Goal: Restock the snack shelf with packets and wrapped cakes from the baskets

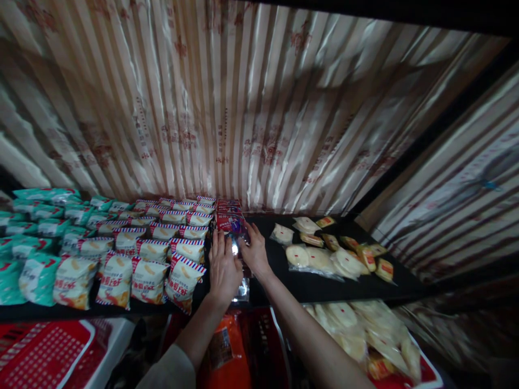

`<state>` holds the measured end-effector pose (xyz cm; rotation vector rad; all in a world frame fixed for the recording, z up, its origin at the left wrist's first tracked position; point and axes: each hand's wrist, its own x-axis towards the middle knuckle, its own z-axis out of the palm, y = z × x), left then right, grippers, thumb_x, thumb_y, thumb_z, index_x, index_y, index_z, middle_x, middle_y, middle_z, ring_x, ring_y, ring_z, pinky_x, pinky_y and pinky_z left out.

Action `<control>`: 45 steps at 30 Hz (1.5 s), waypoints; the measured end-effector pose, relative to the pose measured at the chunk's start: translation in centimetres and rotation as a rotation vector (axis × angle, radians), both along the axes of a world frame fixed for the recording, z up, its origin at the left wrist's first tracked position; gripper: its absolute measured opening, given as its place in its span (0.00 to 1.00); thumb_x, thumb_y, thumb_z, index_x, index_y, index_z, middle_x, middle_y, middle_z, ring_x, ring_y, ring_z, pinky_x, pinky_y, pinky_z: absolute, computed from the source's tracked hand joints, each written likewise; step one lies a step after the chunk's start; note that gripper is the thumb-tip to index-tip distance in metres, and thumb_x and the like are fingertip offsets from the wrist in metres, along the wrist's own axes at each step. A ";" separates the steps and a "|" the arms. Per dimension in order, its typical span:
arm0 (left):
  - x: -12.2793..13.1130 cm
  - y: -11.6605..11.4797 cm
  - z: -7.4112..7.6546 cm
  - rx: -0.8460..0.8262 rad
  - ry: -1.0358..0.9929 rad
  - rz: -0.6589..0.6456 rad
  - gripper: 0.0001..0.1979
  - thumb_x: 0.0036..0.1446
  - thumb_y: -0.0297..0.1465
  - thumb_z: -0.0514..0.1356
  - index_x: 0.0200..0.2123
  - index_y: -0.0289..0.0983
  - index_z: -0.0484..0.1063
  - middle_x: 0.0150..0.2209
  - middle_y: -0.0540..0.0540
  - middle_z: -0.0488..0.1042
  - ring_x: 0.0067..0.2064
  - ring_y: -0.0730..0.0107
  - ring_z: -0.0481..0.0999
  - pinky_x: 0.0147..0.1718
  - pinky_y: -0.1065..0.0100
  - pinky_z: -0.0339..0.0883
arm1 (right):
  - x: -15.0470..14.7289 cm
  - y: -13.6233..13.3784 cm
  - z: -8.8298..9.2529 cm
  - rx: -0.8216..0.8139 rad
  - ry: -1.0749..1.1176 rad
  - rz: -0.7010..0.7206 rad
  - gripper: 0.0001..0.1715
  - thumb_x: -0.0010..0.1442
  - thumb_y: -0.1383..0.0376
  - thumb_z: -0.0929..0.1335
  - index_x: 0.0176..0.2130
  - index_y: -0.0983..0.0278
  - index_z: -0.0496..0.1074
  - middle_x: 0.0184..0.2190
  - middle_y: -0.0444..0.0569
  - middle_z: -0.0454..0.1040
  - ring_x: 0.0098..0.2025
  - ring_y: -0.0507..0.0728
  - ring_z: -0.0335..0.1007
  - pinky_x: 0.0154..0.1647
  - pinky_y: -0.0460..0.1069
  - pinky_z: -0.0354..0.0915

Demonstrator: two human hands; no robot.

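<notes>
My left hand (225, 267) and my right hand (254, 251) lie on either side of a shiny snack packet (235, 246) at the middle of the black shelf. Their fingers reach forward along its sides, gripping it between them, while the thumbs rest on its near part. Most of this packet is hidden under my hands. Directly behind it, dark red packets (228, 208) run back in a line to the curtain. A silvery wrapper end (242, 290) shows below my wrists. To the left of my left hand stand white chip bags (184, 281) with striped tops.
Teal bags (38, 278) fill the shelf's left end. Clear-wrapped pale round flat pieces (316, 258) and small yellow packets (367, 256) lie at right. Below are a red basket (52, 351), an orange package (227, 351) and more pale packs (365, 329). A pleated curtain (243, 108) hangs behind.
</notes>
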<state>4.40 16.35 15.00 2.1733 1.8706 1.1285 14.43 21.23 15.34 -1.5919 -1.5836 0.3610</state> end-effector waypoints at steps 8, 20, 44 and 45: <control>-0.2 0.3 -0.1 -0.008 0.025 -0.026 0.25 0.51 0.22 0.50 0.55 0.24 0.60 0.59 0.30 0.61 0.64 0.53 0.51 0.58 0.51 0.55 | -0.8 2.4 3.0 0.052 -0.396 0.253 0.22 0.62 0.62 0.59 0.54 0.62 0.68 0.60 0.50 0.61 0.66 0.60 0.40 0.62 0.58 0.49; -0.1 0.3 -1.1 -0.012 -0.084 0.023 0.27 0.49 0.22 0.50 0.55 0.24 0.58 0.58 0.28 0.61 0.61 0.52 0.58 0.56 0.50 0.58 | -1.8 4.2 3.2 -0.222 -0.664 0.328 0.27 0.65 0.53 0.54 0.58 0.57 0.62 0.63 0.53 0.54 0.67 0.64 0.37 0.60 0.59 0.47; -0.6 0.4 -1.4 -0.058 -0.018 0.004 0.26 0.53 0.28 0.51 0.55 0.22 0.58 0.57 0.27 0.62 0.60 0.51 0.60 0.56 0.51 0.58 | -2.4 4.3 2.3 -0.271 -0.581 0.297 0.26 0.64 0.54 0.55 0.58 0.59 0.62 0.65 0.54 0.50 0.67 0.63 0.34 0.61 0.62 0.43; -0.6 0.5 -1.5 -0.059 -0.030 0.000 0.26 0.53 0.28 0.51 0.55 0.23 0.59 0.57 0.28 0.62 0.60 0.52 0.60 0.56 0.51 0.58 | -2.4 4.3 2.3 -0.271 -0.576 0.297 0.26 0.64 0.54 0.56 0.58 0.59 0.62 0.64 0.54 0.51 0.67 0.63 0.35 0.61 0.62 0.44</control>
